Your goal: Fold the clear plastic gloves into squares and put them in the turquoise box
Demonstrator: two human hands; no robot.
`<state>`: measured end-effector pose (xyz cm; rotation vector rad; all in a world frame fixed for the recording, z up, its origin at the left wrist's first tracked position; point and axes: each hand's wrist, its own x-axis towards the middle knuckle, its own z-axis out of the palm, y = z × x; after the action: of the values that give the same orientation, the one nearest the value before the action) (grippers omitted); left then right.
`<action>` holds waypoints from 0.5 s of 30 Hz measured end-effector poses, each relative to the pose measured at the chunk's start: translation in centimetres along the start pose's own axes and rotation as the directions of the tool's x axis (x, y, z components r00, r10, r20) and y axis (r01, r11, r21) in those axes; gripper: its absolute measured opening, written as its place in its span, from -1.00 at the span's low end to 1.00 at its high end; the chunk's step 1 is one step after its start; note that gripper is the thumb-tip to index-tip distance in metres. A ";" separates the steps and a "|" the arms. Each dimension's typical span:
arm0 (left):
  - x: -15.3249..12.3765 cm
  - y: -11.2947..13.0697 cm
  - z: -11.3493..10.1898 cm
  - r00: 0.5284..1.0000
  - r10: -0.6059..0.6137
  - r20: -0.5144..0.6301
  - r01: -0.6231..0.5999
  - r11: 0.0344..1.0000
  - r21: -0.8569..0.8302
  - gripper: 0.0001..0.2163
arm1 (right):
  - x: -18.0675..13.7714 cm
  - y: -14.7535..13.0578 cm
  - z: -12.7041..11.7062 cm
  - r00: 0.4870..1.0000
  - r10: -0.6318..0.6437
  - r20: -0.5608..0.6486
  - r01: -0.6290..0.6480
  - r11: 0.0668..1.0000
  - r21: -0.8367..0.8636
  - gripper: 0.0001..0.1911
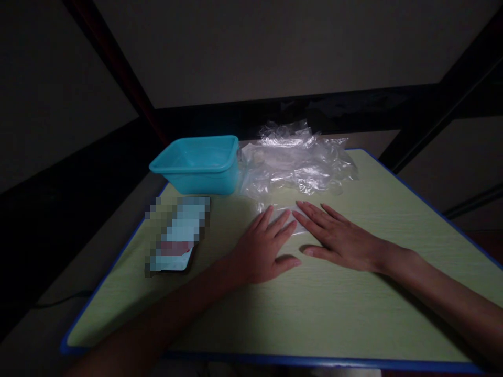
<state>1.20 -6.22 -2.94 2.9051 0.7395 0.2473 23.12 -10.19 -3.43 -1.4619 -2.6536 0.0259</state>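
My left hand (269, 246) lies flat with its fingers spread, the fingertips on a clear plastic bag (299, 224) that is laid out on the table. From the other side my right hand (334, 235) rests palm down, fingers stretched over the same bag. Both hands cover much of the bag, so its full outline is hidden. Just beyond them a loose heap of crumpled clear plastic bags (298, 162) spreads over the far part of the table. Neither hand grips anything.
A turquoise plastic basin (200, 180) stands at the table's far left corner, beside the heap. Nearer, on the left, lies a phone (178, 235) with a lit, blurred screen. The pale green table (334, 314) has a blue edge, and a wall rises behind it.
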 end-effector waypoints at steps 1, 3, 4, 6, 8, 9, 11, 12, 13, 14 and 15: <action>-0.1 0.0 0.0 1.000 -0.013 -0.011 0.013 1.000 -0.001 -0.38 | 0.0 0.0 0.0 1.000 0.001 -0.009 -0.001 1.000 0.006 -0.24; -0.2 0.0 0.1 0.998 -0.046 -0.031 0.046 0.999 -0.002 -0.44 | -0.1 0.0 0.1 1.000 0.005 -0.028 -0.005 1.000 0.013 -0.26; -0.2 0.1 0.2 0.997 -0.065 -0.039 0.065 0.998 -0.002 -0.46 | -0.1 0.0 0.2 0.999 0.008 -0.034 -0.007 1.000 0.014 -0.27; -0.3 0.2 0.2 0.994 -0.100 -0.051 0.100 0.995 0.002 -0.47 | -0.1 0.0 0.2 0.999 0.013 -0.034 -0.013 1.000 0.008 -0.27; -0.3 0.3 0.2 0.990 -0.132 -0.055 0.133 0.991 0.014 -0.45 | -0.1 0.0 0.2 1.000 0.013 -0.028 -0.013 1.000 -0.001 -0.26; -0.3 0.3 0.2 0.987 -0.150 -0.057 0.151 0.988 0.022 -0.44 | 0.0 0.0 0.2 1.000 0.012 -0.024 -0.012 1.000 -0.006 -0.25; -0.4 0.4 0.2 0.980 -0.189 -0.059 0.192 0.981 0.037 -0.43 | 0.0 -0.1 0.1 1.000 0.010 -0.020 -0.011 1.000 -0.018 -0.25; -0.5 0.5 0.2 0.976 -0.211 -0.062 0.213 0.976 0.045 -0.42 | 0.0 -0.1 0.0 1.000 0.012 -0.018 -0.012 1.000 -0.025 -0.25; -0.5 0.5 0.2 0.970 -0.233 -0.066 0.237 0.970 0.054 -0.43 | 0.0 -0.1 0.0 1.000 0.014 -0.015 -0.014 0.999 -0.032 -0.24; -0.6 0.6 0.2 0.964 -0.256 -0.073 0.260 0.964 0.063 -0.43 | 0.1 -0.2 0.0 1.000 0.015 -0.012 -0.015 0.999 -0.038 -0.24; -0.6 0.6 0.3 0.958 -0.276 -0.082 0.282 0.957 0.072 -0.44 | 0.1 -0.2 -0.1 1.000 0.015 -0.011 -0.015 0.999 -0.041 -0.24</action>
<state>0.98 -7.08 -3.22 2.8313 1.1855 0.2958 22.92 -10.25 -3.35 -1.4897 -2.6504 -0.0358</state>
